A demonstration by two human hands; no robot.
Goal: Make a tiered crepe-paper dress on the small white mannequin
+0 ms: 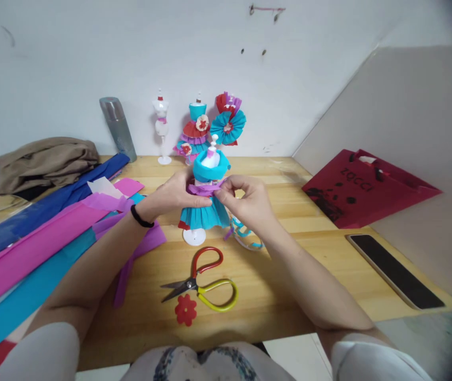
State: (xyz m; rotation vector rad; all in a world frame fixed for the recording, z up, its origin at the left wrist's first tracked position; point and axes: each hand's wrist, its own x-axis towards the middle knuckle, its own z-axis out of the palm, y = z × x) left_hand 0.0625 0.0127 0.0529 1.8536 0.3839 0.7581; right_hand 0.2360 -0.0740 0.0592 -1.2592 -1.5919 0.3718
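Note:
A small white dress form (194, 237) stands upright on the table, dressed in a turquoise crepe paper top (210, 170) and a pleated turquoise skirt (206, 214). Around its waist lies a purple paper strip (205, 189). My left hand (174, 193) is closed around the waist from the left, its thumb pressing on the strip. On the other side, my right hand (247, 198) pinches the strip's right end between thumb and forefinger. Scissors (190, 284) with one red and one yellow handle lie spread in front, beside a red paper flower (186, 310).
Pink, blue and turquoise crepe paper (63, 222) covers the left side. Behind stand a bare dress form (161, 127), two decorated ones, and a grey flask (118, 127). A red paper bag (361, 188) and a phone (392, 270) are at right. A tape roll (250, 241) sits under my right wrist.

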